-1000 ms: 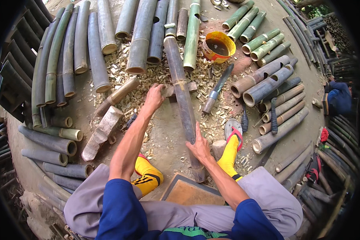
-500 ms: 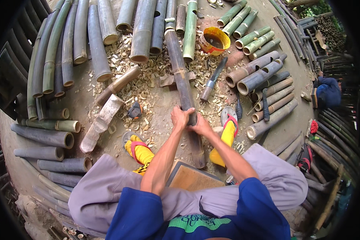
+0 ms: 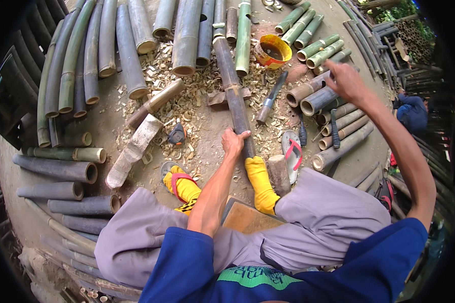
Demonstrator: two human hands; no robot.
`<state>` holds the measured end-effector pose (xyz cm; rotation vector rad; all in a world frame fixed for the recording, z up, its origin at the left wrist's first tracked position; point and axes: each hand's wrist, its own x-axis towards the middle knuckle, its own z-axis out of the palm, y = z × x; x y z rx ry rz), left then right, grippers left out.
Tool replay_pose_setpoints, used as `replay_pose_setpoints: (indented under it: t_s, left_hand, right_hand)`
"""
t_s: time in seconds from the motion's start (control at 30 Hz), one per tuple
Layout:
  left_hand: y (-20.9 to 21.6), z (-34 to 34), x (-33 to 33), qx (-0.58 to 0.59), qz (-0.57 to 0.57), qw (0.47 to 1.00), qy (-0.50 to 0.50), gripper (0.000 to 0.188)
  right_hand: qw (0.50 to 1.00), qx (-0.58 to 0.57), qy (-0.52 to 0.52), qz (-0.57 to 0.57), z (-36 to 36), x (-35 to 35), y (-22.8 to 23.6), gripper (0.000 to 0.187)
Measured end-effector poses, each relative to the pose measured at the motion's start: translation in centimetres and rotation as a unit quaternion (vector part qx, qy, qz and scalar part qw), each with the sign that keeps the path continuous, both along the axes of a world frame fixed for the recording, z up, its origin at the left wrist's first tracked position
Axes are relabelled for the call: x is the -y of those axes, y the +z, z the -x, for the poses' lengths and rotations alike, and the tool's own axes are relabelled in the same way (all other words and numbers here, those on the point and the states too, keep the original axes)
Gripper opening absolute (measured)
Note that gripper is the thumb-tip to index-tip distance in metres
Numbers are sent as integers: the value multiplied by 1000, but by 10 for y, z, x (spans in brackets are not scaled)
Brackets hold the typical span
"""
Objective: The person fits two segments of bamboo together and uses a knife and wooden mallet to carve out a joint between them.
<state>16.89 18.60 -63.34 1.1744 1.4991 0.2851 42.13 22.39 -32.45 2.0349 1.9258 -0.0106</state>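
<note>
My left hand (image 3: pixel 232 142) is wrapped round a long dark bamboo pole (image 3: pixel 231 76) that runs away from me between my feet. The pole crosses a small wooden block (image 3: pixel 217 98). My right foot, in a yellow sock (image 3: pixel 260 184), is out of its sandal (image 3: pixel 292 151) and presses against the pole's near part. Off to the right my right hand (image 3: pixel 346 81) is raised above several short bamboo tubes (image 3: pixel 316 101), fingers bent but apart, with nothing visible in them. A tool with a dark blade and banded handle (image 3: pixel 272 98) lies between the pole and those tubes.
Wood chips (image 3: pixel 187 111) cover the ground ahead. A yellow-red bucket (image 3: pixel 272 52) of dark liquid stands beyond. Bamboo lengths (image 3: pixel 68 174) lie at left, near a pale wood chunk (image 3: pixel 133 151) and a tape measure (image 3: pixel 177 135). Another person (image 3: pixel 412 112) crouches at far right.
My right hand has let go of the pole and swung up to the right, over the tubes. My right foot has left its sandal and moved onto the pole. My left hand keeps its hold.
</note>
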Motion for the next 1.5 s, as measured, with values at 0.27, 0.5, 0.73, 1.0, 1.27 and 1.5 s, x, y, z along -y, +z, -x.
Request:
replay_pose_setpoints:
  t_s: [0.27, 0.5, 0.73, 1.0, 1.27, 1.5]
  left_hand:
    - [5, 2, 5, 26, 5, 1000, 11, 54]
    - [-10, 0, 7, 21, -17, 1000, 1, 57]
    - [0, -4, 5, -8, -28, 1000, -9, 50]
    - [46, -32, 15, 93, -147, 985, -3, 63]
    - [84, -43, -24, 363, -19, 927, 94, 44]
    - [71, 72, -102, 70, -153, 985, -35, 22]
  right_hand:
    - [954, -236, -142, 118, 11, 87, -139, 39]
    - [696, -545, -453, -118, 25, 84, -302, 54]
    - [716, -470, -477, -200, 45, 50, -345, 78]
    - [572, -616, -466, -276, 54, 81, -305, 54]
    - [742, -585, -295, -145, 81, 170, -210, 74]
    - [663, -491, -562, -55, 74, 307, -259, 81]
